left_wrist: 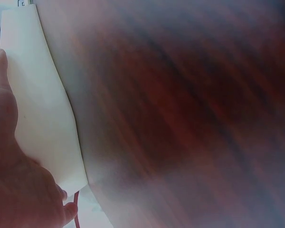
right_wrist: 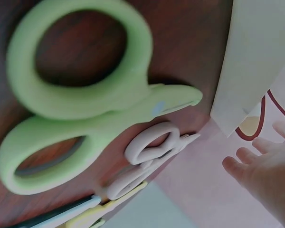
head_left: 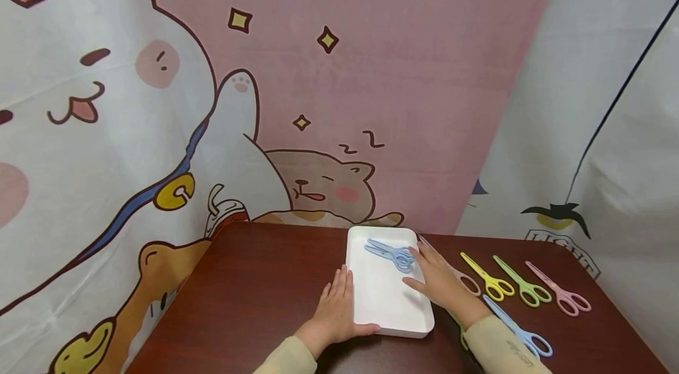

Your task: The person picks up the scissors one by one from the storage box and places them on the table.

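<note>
A white rectangular tray (head_left: 379,303) lies on the dark red-brown table, with light blue scissors (head_left: 392,255) inside near its far end; whether one pair or two overlap there is hard to tell. Along the tray's left side rests my left hand (head_left: 333,310), fingers straight, thumb at the near edge. My right hand (head_left: 439,278) is over the tray's right side, fingers extended beside the blue handles and thumb over the inside. In the right wrist view its fingers (right_wrist: 247,156) look spread. Under the right forearm, green scissors (right_wrist: 99,107) are partly hidden in the head view.
Right of the tray lie pale pink scissors (head_left: 472,284), partly covered by the right hand, then yellow (head_left: 488,280), green (head_left: 525,284) and pink scissors (head_left: 559,291). Blue scissors (head_left: 516,325) lie nearer, beside the right sleeve. A cartoon-printed cloth (head_left: 424,97) hangs behind the table.
</note>
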`<action>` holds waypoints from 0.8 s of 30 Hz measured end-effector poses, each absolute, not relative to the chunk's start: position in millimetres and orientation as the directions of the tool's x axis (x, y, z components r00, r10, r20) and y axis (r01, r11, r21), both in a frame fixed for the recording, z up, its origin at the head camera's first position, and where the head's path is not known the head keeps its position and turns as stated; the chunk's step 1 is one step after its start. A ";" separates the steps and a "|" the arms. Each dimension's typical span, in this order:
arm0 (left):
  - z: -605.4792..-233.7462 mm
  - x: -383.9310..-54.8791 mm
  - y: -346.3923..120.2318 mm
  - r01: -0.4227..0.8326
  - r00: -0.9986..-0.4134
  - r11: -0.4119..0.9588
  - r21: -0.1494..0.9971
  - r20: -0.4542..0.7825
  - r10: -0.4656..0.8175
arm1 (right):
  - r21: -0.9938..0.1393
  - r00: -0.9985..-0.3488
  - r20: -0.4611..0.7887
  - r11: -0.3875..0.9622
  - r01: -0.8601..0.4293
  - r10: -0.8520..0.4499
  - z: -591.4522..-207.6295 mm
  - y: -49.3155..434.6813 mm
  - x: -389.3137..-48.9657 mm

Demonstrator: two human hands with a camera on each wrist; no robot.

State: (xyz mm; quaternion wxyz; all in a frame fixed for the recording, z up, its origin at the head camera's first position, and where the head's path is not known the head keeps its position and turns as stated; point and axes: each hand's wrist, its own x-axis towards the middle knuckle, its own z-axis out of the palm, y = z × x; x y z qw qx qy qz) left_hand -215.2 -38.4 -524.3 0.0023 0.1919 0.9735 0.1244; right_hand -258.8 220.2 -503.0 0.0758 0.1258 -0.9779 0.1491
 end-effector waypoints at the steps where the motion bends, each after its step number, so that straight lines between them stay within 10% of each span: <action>1: -524.7 -215.3 -38.5 0.374 -0.926 0.894 0.247 0.046 0.375 | -0.280 -0.958 0.179 0.922 -0.268 -0.224 -501.9 218.4 -259.1; 24: -527.1 -216.3 -38.2 0.378 -0.925 0.899 0.223 0.044 0.378 | -0.358 -0.950 0.111 0.880 -0.313 -0.293 -497.1 185.9 -297.7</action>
